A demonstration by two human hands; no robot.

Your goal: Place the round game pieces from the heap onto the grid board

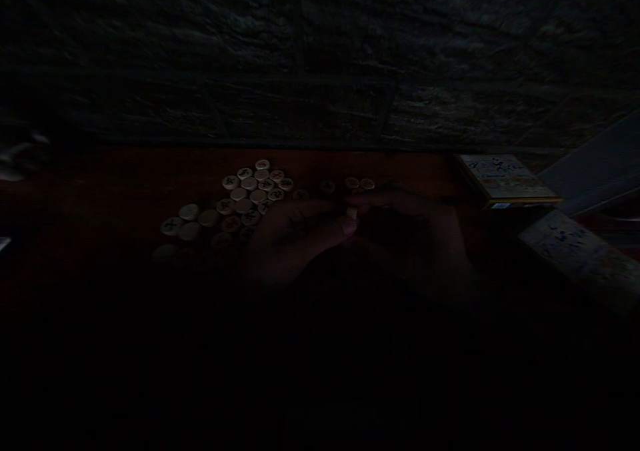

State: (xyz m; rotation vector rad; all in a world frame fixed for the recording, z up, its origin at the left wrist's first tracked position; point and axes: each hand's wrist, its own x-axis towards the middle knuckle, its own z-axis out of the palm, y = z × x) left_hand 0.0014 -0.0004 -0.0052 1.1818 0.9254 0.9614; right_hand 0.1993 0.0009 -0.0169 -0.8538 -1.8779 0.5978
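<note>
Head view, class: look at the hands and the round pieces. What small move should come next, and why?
Probably set the pale piece, where left hand and right hand meet, down beside the short row just beyond them; it lies nearest, apart from the larger cluster. Which hand grips is too dark to tell.

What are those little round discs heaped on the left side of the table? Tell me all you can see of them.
The discs are pale, cream-coloured round pieces, flat and thick like draughts, perhaps wood or plastic. Many bear a dark or reddish mark on top; a few look blank. They lie flat, loosely huddled on the reddish-brown table, just beside the left hand. The dim light hides finer detail.
</note>
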